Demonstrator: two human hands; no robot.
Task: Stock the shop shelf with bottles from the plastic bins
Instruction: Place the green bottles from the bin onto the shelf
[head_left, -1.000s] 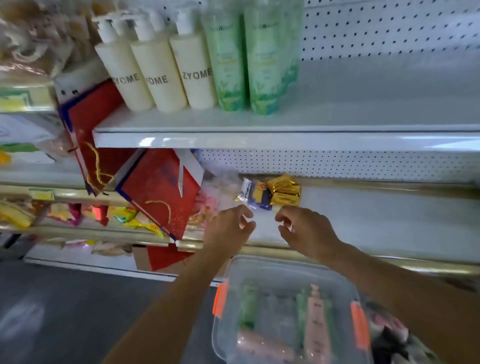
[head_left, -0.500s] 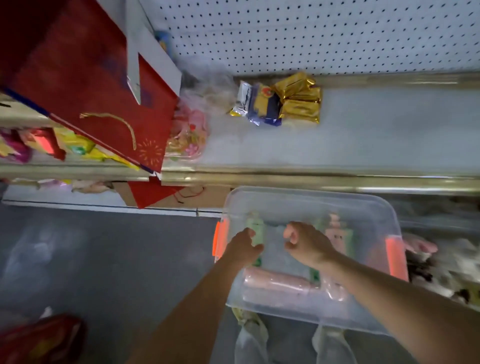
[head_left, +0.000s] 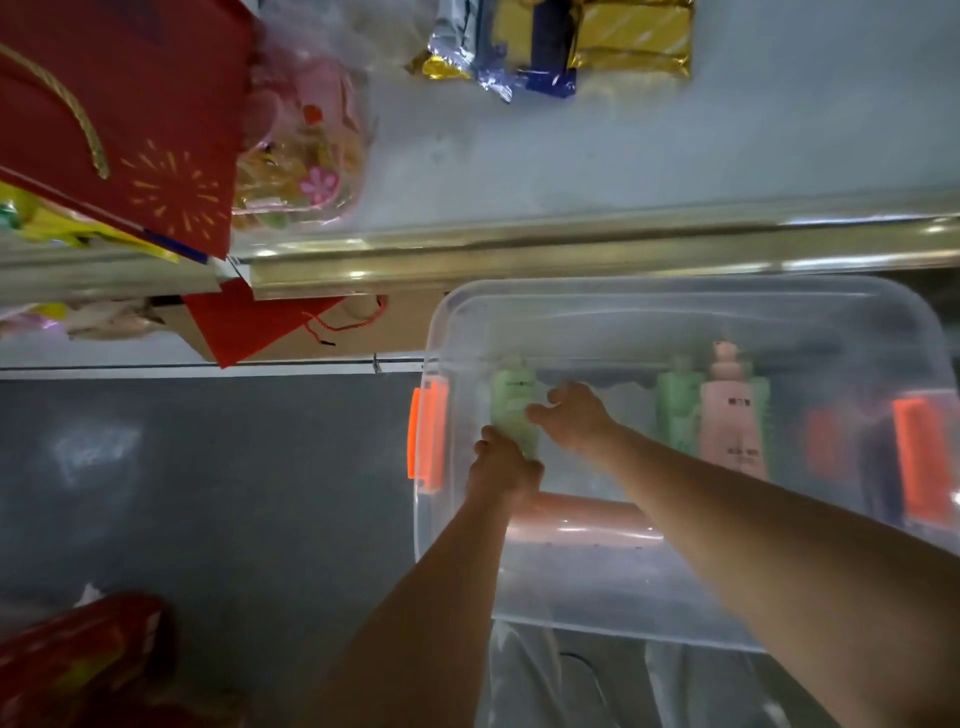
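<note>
Now both hands are down inside the clear plastic bin (head_left: 691, 301), which stands on the floor in front of the shelf (head_left: 623, 171). The left hand (head_left: 501, 467) has its fingers curled round the lower end of a green bottle (head_left: 511, 410), and the right hand (head_left: 574, 418) pinches the same bottle higher up, with the thumb on its side and the other fingers bent over it. This green bottle is at the left end of the bin, close to the orange latch (head_left: 427, 434), and it points with its cap toward the shelf. Just below the hands a long pink bottle (head_left: 587, 519) lies across the bottom of the bin, partly hidden under both forearms. Further to the right, a second green bottle (head_left: 675, 410) and a pale pink pump bottle (head_left: 732, 415) are side by side, touching each other; behind the pink one I see one more green edge, but I cannot tell what it is. On the shelf board above the bin lie gold and blue foil packets (head_left: 561, 44), a clear bag of pink sweets (head_left: 301, 150) and a red paper gift bag (head_left: 119, 114) with a gold cord handle. The front edge of the shelf is a shiny metal rail (head_left: 571, 249).
</note>
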